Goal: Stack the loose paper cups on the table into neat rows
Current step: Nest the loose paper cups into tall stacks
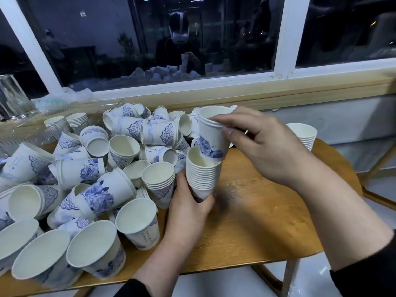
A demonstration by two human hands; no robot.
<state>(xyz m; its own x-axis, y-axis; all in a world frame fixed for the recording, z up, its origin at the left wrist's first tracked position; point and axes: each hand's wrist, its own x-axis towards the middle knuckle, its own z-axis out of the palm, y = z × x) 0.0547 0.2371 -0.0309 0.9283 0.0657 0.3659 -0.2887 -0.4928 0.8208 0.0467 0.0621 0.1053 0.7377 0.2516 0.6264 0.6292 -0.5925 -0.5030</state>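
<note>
My left hand (188, 209) grips the bottom of a tall stack of nested paper cups (202, 174) standing just above the wooden table (267, 211). My right hand (259, 142) pinches the rim of a small bundle of white cups with a blue flower print (211, 133). The bundle's base sits tilted in the mouth of the tall stack. A large heap of loose blue-patterned paper cups (90, 168) covers the left half of the table, lying on their sides and upright.
Another finished stack of cups (305, 133) stands at the table's far right edge. Short stacks (77, 120) and clear plastic packaging sit at the back left by a glass container (12, 99). A window sill runs behind the table.
</note>
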